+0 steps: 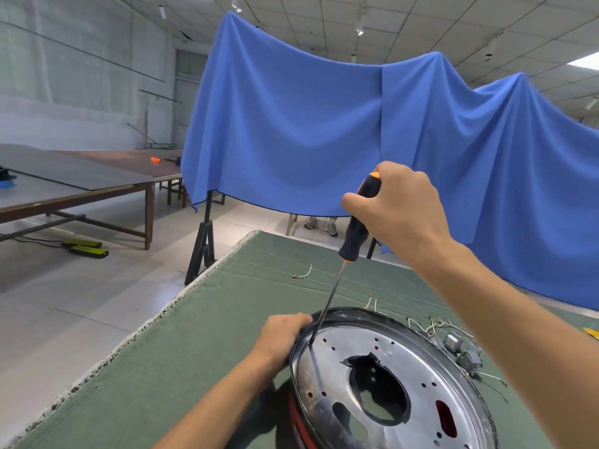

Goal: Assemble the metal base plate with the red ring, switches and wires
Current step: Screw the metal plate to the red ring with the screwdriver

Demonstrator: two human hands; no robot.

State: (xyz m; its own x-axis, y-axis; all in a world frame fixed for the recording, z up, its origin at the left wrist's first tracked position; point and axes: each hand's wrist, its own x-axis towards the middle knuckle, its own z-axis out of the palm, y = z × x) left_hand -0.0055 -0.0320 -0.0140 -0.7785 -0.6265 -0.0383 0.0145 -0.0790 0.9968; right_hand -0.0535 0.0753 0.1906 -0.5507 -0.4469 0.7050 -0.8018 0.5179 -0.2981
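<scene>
A round shiny metal base plate (418, 367) with holes and a dark central cut-out lies tilted on the green table cloth, with the red ring (299, 426) showing under its lower left edge. My left hand (280, 335) grips the plate's upper left rim. My right hand (402, 209) holds a black and orange screwdriver (355, 228) by the handle; its thin shaft slants down and the tip sits on the plate near the left rim. Grey switches with pale wires (460, 348) lie bunched beside the plate's right edge.
A loose short wire (303, 273) lies on the green cloth (194, 351) farther back. The table's frayed left edge runs diagonally. A blue curtain (324, 124) hangs behind the table on a black stand (204, 244). Long tables stand at the left.
</scene>
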